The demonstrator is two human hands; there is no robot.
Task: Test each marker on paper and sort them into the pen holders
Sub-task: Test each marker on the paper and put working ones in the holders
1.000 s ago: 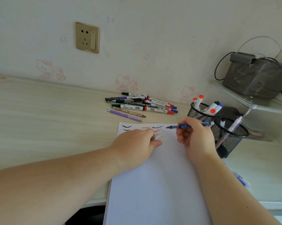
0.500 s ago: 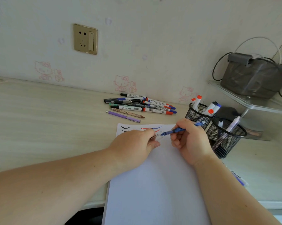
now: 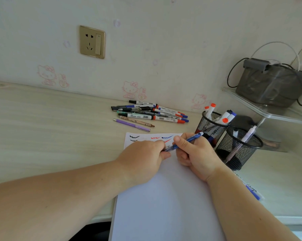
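Here the right hand (image 3: 195, 153) grips a blue pen (image 3: 185, 142) over the paper (image 3: 164, 206), while the left hand (image 3: 143, 157) pinches something at its tip; two mesh holders (image 3: 240, 150) stand nearby.

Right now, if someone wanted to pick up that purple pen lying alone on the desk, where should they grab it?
Probably mid-barrel, from above: the purple pen lies flat, apart from the pile of markers, so fingers fit on both sides.

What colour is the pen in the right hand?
Blue, with a pale end; the head view shows the pen gripped by the right hand.
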